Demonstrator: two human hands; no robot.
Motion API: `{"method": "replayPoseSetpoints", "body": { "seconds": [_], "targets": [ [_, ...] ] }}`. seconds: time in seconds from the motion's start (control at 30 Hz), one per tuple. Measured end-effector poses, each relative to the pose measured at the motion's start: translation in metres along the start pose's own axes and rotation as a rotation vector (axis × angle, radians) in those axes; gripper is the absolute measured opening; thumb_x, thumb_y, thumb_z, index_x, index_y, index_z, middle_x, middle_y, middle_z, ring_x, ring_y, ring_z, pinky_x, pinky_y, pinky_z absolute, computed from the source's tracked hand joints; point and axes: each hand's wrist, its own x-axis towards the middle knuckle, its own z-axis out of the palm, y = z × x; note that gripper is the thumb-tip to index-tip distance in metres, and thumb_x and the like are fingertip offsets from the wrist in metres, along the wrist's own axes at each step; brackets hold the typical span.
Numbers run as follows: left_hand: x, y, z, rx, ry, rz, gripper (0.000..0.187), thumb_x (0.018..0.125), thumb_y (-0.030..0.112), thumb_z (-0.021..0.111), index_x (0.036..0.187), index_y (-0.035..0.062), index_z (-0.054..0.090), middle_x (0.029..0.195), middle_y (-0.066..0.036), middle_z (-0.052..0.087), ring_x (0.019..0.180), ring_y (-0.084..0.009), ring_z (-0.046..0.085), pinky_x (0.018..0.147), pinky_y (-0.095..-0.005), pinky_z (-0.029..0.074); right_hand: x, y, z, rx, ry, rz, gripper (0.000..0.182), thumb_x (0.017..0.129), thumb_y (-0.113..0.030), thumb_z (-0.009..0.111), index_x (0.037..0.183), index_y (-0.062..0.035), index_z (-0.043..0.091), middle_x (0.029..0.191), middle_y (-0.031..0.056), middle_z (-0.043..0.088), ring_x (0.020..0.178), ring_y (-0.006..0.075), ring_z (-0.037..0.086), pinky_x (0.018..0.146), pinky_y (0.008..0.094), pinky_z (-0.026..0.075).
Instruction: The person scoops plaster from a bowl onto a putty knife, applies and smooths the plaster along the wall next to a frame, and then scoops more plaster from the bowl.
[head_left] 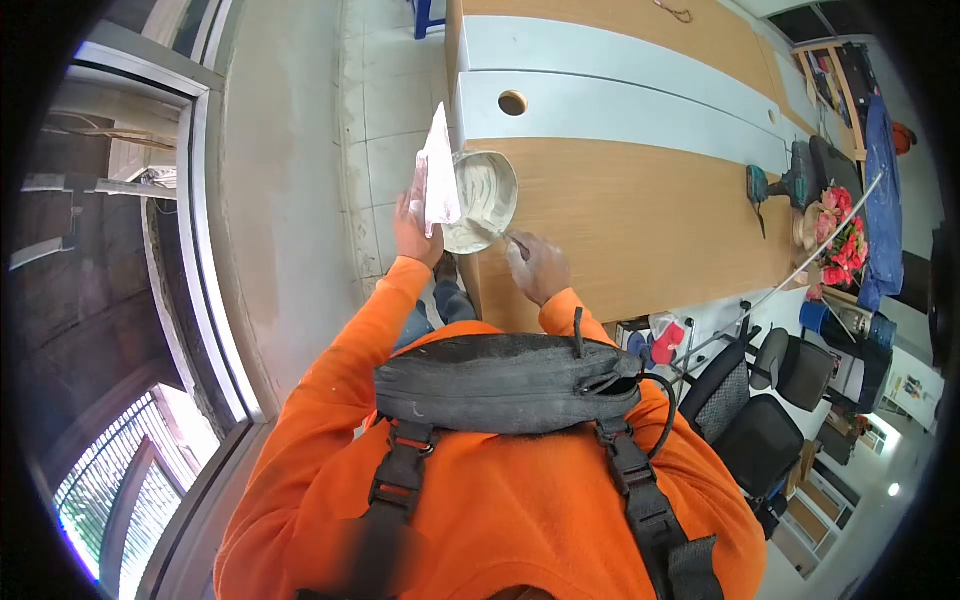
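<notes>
My left hand [413, 235] is closed around a white flat board [440, 185], held steeply tilted beside the bucket's left side. A round bucket [508, 190] with pale, creamy filler [477, 195] streaked over its inside stands at the left end of the wooden table [640, 230]. At the bucket's near right rim is my right hand [541, 268], its fingers curled and dusted white. A small dark piece shows at those fingertips, but I cannot tell what it is.
White panels [620, 105] run along the table. A cordless drill [775, 187] and pink-red flowers [843, 238] are at its right end. Office chairs [755, 440] stand at the lower right. To my left are a plastered wall [285, 180] and a framed window [205, 250].
</notes>
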Motion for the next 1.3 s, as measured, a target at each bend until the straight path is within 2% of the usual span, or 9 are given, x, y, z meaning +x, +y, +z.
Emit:
{"method": "replayPoseSetpoints", "body": {
  "seconds": [0.3, 0.4, 0.47, 0.67, 0.73, 0.83, 0.9, 1.13, 1.3],
  "targets": [
    [0.001, 0.002, -0.001, 0.111, 0.029, 0.145, 0.053, 0.073, 0.005, 0.055, 0.126, -0.0010, 0.052, 0.111, -0.029, 0.057, 0.106, -0.0517, 0.050, 0.096, -0.0538, 0.042, -0.002, -0.014, 0.013, 0.014, 0.011, 0.001, 0.035, 0.091, -0.039, 0.055, 0.111, -0.0146, 0.070, 0.099, 0.0188, 0.071, 0.089, 0.0404, 0.068, 0.080, 0.0502, 0.052],
    [-0.003, -0.015, 0.003, 0.012, -0.043, 0.008, 0.053, 0.076, 0.007, 0.055, 0.128, -0.0012, 0.052, 0.112, -0.029, 0.058, 0.106, -0.0517, 0.050, 0.098, -0.0546, 0.041, -0.003, -0.033, -0.006, 0.090, -0.080, 0.089, 0.036, 0.091, -0.038, 0.055, 0.111, -0.0124, 0.070, 0.099, 0.0197, 0.071, 0.093, 0.0395, 0.067, 0.080, 0.0493, 0.052],
    [-0.014, -0.030, 0.009, 0.239, 0.082, 0.269, 0.052, 0.078, 0.009, 0.054, 0.129, -0.0016, 0.052, 0.109, -0.027, 0.059, 0.103, -0.0496, 0.052, 0.096, -0.0535, 0.042, 0.016, -0.030, -0.015, 0.029, -0.043, 0.202, 0.032, 0.091, -0.031, 0.055, 0.113, -0.0113, 0.070, 0.097, 0.0190, 0.070, 0.085, 0.0386, 0.067, 0.077, 0.0448, 0.054],
    [0.003, 0.002, -0.004, 0.067, -0.016, 0.111, 0.049, 0.080, 0.008, 0.051, 0.128, -0.0022, 0.052, 0.104, -0.024, 0.059, 0.097, -0.0451, 0.054, 0.088, -0.0486, 0.046, -0.029, -0.023, 0.018, 0.117, 0.072, -0.002, 0.028, 0.093, -0.028, 0.057, 0.110, -0.0101, 0.069, 0.094, 0.0207, 0.070, 0.083, 0.0404, 0.067, 0.072, 0.0476, 0.054],
    [-0.002, -0.007, -0.001, 0.091, 0.007, 0.123, 0.047, 0.083, 0.006, 0.048, 0.130, -0.0013, 0.052, 0.103, -0.024, 0.059, 0.096, -0.0438, 0.054, 0.086, -0.0482, 0.046, -0.018, -0.026, 0.005, 0.095, -0.026, 0.132, 0.027, 0.093, -0.027, 0.057, 0.109, -0.0081, 0.068, 0.098, 0.0202, 0.070, 0.086, 0.0398, 0.067, 0.075, 0.0470, 0.053],
    [0.002, 0.008, 0.001, 0.127, -0.040, 0.096, 0.045, 0.085, 0.006, 0.048, 0.130, 0.0005, 0.053, 0.104, -0.023, 0.059, 0.096, -0.0427, 0.055, 0.084, -0.0476, 0.047, -0.004, -0.017, 0.002, 0.180, 0.214, 0.122, 0.026, 0.093, -0.026, 0.057, 0.109, -0.0084, 0.068, 0.100, 0.0199, 0.070, 0.088, 0.0400, 0.067, 0.078, 0.0470, 0.053],
    [0.014, 0.041, -0.005, -0.039, -0.017, -0.103, 0.044, 0.085, 0.007, 0.050, 0.129, 0.0016, 0.054, 0.104, -0.023, 0.059, 0.097, -0.0424, 0.055, 0.084, -0.0465, 0.047, -0.013, -0.008, 0.018, 0.139, 0.155, 0.080, 0.025, 0.093, -0.026, 0.057, 0.106, -0.0088, 0.069, 0.097, 0.0195, 0.070, 0.087, 0.0394, 0.068, 0.077, 0.0469, 0.054],
    [0.015, 0.025, 0.000, 0.050, -0.017, 0.131, 0.051, 0.077, 0.002, 0.048, 0.128, 0.0031, 0.055, 0.105, -0.023, 0.059, 0.098, -0.0440, 0.055, 0.087, -0.0473, 0.048, 0.004, -0.001, -0.015, 0.103, 0.065, 0.288, 0.026, 0.094, -0.026, 0.058, 0.108, -0.0079, 0.069, 0.097, 0.0200, 0.070, 0.087, 0.0384, 0.068, 0.077, 0.0437, 0.054],
    [0.018, 0.023, 0.010, 0.015, -0.020, 0.038, 0.049, 0.074, 0.007, 0.053, 0.122, 0.0018, 0.056, 0.107, -0.024, 0.059, 0.100, -0.0459, 0.054, 0.087, -0.0489, 0.048, -0.008, 0.070, 0.029, 0.233, 0.122, 0.139, 0.025, 0.093, -0.024, 0.058, 0.106, -0.0076, 0.072, 0.088, 0.0144, 0.072, 0.076, 0.0251, 0.070, 0.068, 0.0353, 0.052]
  ]
}}
